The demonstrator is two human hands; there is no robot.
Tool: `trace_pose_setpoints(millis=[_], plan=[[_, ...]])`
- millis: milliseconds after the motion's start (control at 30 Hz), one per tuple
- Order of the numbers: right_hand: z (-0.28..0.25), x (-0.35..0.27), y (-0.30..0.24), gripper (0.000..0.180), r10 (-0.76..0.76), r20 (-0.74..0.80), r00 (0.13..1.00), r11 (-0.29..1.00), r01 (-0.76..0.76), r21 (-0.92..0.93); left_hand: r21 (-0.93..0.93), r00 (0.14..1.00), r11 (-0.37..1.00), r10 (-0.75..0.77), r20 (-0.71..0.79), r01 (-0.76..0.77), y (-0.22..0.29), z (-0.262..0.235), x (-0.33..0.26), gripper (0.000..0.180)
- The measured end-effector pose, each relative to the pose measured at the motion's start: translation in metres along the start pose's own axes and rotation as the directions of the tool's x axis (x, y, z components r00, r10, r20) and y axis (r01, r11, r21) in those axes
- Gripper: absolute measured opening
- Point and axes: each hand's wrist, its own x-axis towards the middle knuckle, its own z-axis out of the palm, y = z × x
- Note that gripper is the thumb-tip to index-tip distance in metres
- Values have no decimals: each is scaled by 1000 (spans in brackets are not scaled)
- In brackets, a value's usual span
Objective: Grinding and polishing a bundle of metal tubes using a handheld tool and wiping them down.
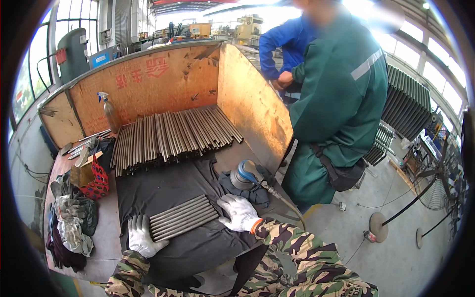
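A flat row of several grey metal rods (184,218) lies side by side on a black cloth (163,185), between my two gloved hands. My left hand (142,236), in a white work glove, rests at the rods' left ends with its fingers stretched out and its thumb along the nearest rod. At their right ends lies my right hand (239,213), in a white glove with an orange cuff, its fingers extended and not wrapped round anything. Just beyond it, a round sander (247,174) with a blue and grey body sits on a dark rag (262,198).
A large pile of metal rods (173,132) lies against the wooden back board (148,81). A spray bottle (110,114), a red patterned box (98,183) and crumpled rags (74,225) line the left. Two people stand beyond the right side board (255,99), one in green (341,94).
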Motion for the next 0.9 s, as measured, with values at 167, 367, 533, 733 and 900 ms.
trace_pose_setpoints(millis=[167,367,533,733,900], plan=[[3,-2,0,68,-36,-66,997,999,36,2,37,1000,999,-3,-14,3,1,-1,-3,123],[-8,0,-3,62,-100,-190,977,995,103,6,20,1000,1000,3,-3,-3,10,-10,1,119],[-10,1,-5,65,-58,-124,991,998,61,21,5,1000,1000,5,7,-5,4,-5,0,122],[-8,2,-7,68,-33,-94,995,999,37,35,25,998,1000,17,-63,-15,-8,9,-8,122],[-6,-1,-6,67,-35,-106,994,999,38,22,28,994,997,68,-91,-66,-10,14,-3,118]])
